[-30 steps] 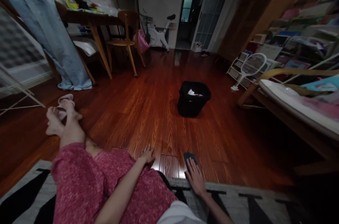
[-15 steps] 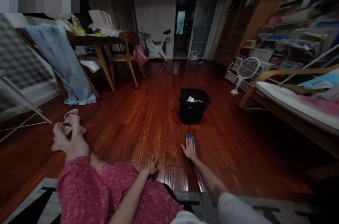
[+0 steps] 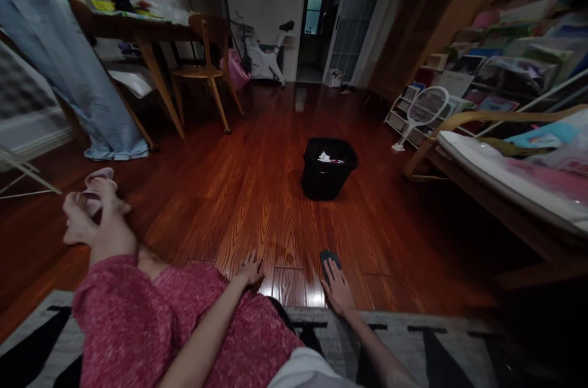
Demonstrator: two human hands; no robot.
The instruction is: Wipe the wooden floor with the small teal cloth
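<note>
Dark cloth (image 3: pixel 329 257) lies on the wooden floor (image 3: pixel 257 192), just past the rug (image 3: pixel 413 339). The right hand (image 3: pixel 337 287) lies flat on it with the fingers stretched forward, seemingly to press it to the boards. The left hand (image 3: pixel 250 270) rests splayed on the floor, probably as a prop. A black bin (image 3: pixel 327 169) stands beyond. The fingers hide part of the cloth, and dim light obscures its fabric.

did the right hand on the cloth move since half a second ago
Yes. The right hand, on the dark cloth, has drawn back from the black bin toward the rug's edge.
</note>
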